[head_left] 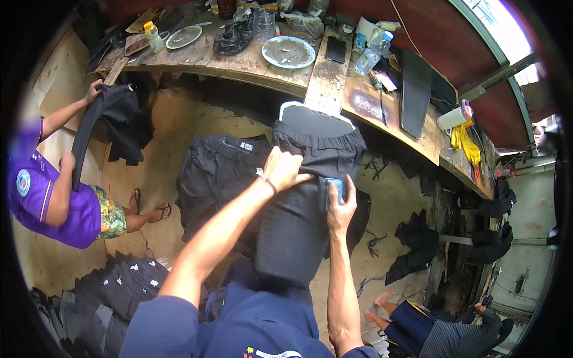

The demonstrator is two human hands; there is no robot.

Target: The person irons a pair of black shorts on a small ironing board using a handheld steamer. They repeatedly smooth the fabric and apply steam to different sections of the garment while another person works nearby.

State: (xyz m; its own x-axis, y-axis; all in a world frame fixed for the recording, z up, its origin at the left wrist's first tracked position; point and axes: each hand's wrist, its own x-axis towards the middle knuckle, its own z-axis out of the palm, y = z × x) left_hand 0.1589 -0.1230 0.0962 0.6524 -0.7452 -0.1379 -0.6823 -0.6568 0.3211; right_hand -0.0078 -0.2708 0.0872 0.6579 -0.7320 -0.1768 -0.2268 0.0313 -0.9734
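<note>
Dark trousers point(298, 203) already pulled over a padded board point(310, 116) — left hand point(285, 169) fisted at the waistband, right hand point(340, 206) pressing a small blue tool point(335, 190) (purpose unclear); pressing seems unfinished.

Garment workshop, informal. Rough wooden workbench point(250, 62) along the far wall carries plates, bottles and bags; below it dark trousers point(218, 173) lie spread. Stacked dark garments point(116, 286) sit well below the bench on a plywood floor point(161, 119).

The dark trousers point(298, 197) under my hands are matt woven cloth with a gathered elastic waistband. The bench point(239, 59) is rough, worn wood; its plates point(289, 52) look like dull metal.
</note>
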